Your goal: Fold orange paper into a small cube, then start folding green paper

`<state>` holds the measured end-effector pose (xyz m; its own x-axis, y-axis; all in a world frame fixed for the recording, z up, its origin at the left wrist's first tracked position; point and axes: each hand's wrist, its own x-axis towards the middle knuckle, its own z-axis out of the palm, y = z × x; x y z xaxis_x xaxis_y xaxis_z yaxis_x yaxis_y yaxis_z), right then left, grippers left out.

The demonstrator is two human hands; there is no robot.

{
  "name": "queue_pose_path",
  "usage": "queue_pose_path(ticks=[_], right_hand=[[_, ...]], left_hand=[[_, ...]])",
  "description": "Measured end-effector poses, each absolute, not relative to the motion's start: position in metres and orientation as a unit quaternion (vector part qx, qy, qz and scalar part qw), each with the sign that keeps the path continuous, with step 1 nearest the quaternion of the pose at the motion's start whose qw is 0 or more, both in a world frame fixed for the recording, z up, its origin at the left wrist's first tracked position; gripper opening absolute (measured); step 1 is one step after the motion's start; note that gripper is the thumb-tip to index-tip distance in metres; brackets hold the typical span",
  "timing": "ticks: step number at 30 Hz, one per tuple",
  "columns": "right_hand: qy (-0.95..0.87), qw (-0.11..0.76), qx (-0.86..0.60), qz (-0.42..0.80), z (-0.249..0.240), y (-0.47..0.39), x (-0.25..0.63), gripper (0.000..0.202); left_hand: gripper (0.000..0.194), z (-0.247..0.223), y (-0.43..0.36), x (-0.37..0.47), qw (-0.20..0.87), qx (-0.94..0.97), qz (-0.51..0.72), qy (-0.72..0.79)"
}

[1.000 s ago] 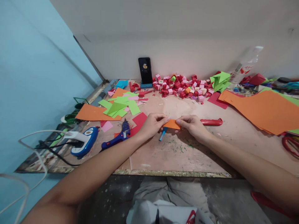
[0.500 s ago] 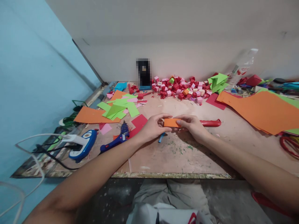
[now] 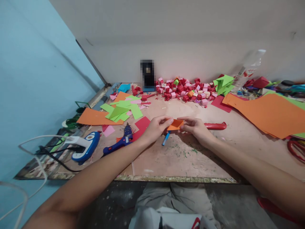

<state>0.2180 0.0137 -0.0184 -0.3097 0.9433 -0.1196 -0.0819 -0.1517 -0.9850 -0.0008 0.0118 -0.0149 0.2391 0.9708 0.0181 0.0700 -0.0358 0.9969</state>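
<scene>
A small folded piece of orange paper [image 3: 175, 125] is held between my two hands above the middle of the table, its fold partly opened. My left hand [image 3: 157, 127] pinches its left end between thumb and fingers. The right end is gripped by my right hand [image 3: 195, 127]. Just below the paper lies a blue pen-like stick [image 3: 165, 139], its upper end near the paper. A red-handled tool [image 3: 215, 126] rests beside my right hand, its other end hidden behind that hand.
Red and pink paper cubes [image 3: 186, 90] are heaped along the back. Green strips [image 3: 119, 109], a blue glue gun [image 3: 119, 143] and a power strip [image 3: 88, 148] lie left. Orange sheets [image 3: 267, 114], red-handled scissors [image 3: 294, 151] and a plastic bottle [image 3: 250, 68] are right.
The orange piece, flat half a second ago, now shows an open fold. My left thumb has moved up onto its upper left corner. More of the blue stick shows.
</scene>
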Motion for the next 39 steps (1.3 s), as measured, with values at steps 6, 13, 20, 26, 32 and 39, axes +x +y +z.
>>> queue_pose_path(ticks=[6, 13, 20, 26, 32, 39], right_hand=[[-0.562, 0.371, -0.423, 0.606, -0.018, 0.014, 0.218, 0.026], [-0.556, 0.372, -0.438, 0.601, -0.017, 0.012, 0.218, 0.03], [-0.528, 0.428, -0.465, 0.567, -0.015, 0.013, 0.216, 0.034], [-0.514, 0.45, -0.461, 0.567, -0.015, 0.015, 0.217, 0.034], [-0.503, 0.454, -0.432, 0.596, -0.013, 0.013, 0.217, 0.031], [-0.494, 0.452, -0.43, 0.606, -0.013, 0.013, 0.219, 0.034]], left_hand=[[0.04, -0.019, 0.015, -0.001, 0.531, 0.576, 0.442, 0.438], [0.035, -0.023, 0.014, 0.001, 0.5, 0.62, 0.436, 0.42], [0.024, -0.013, 0.01, -0.01, 0.423, 0.679, 0.489, 0.349], [0.024, -0.011, 0.007, -0.01, 0.382, 0.752, 0.422, 0.332], [0.017, -0.02, 0.013, -0.006, 0.412, 0.717, 0.44, 0.35], [0.023, -0.021, 0.014, -0.005, 0.466, 0.689, 0.447, 0.33]])
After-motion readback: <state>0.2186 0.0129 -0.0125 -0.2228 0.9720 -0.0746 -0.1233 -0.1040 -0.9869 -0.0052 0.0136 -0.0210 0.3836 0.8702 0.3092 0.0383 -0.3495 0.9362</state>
